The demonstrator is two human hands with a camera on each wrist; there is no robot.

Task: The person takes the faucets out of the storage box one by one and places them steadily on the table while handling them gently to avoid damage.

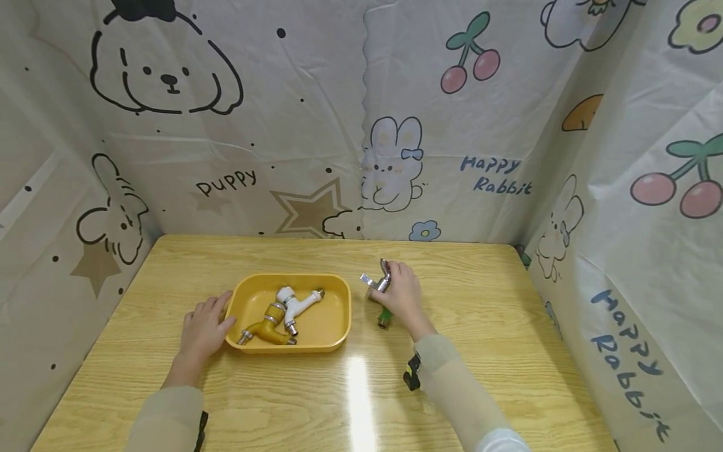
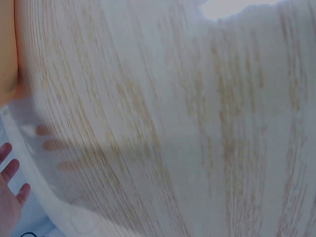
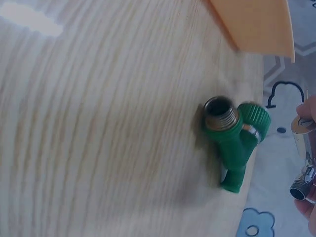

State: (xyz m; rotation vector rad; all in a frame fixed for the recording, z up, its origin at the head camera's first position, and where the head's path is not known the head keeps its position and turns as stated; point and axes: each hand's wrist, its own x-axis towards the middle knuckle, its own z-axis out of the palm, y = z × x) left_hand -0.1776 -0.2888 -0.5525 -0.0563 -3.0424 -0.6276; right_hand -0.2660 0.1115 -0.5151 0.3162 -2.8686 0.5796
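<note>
My left hand rests at the left end of a yellow tray, its thumb at the rim. In the tray lie a white faucet and a yellow faucet, touching each other. Right of the tray, my right hand holds a silver faucet with a flat lever between thumb and fingers. Below it on the table is a green faucet, mostly behind the hand in the head view. In the right wrist view the silver faucet appears apart from the green one, partly cut off.
The wooden table meets a printed cloth at the back; more cloth hangs at both sides. A bright reflection crosses the table's front middle. A dark band with a yellow part sits on the right wrist.
</note>
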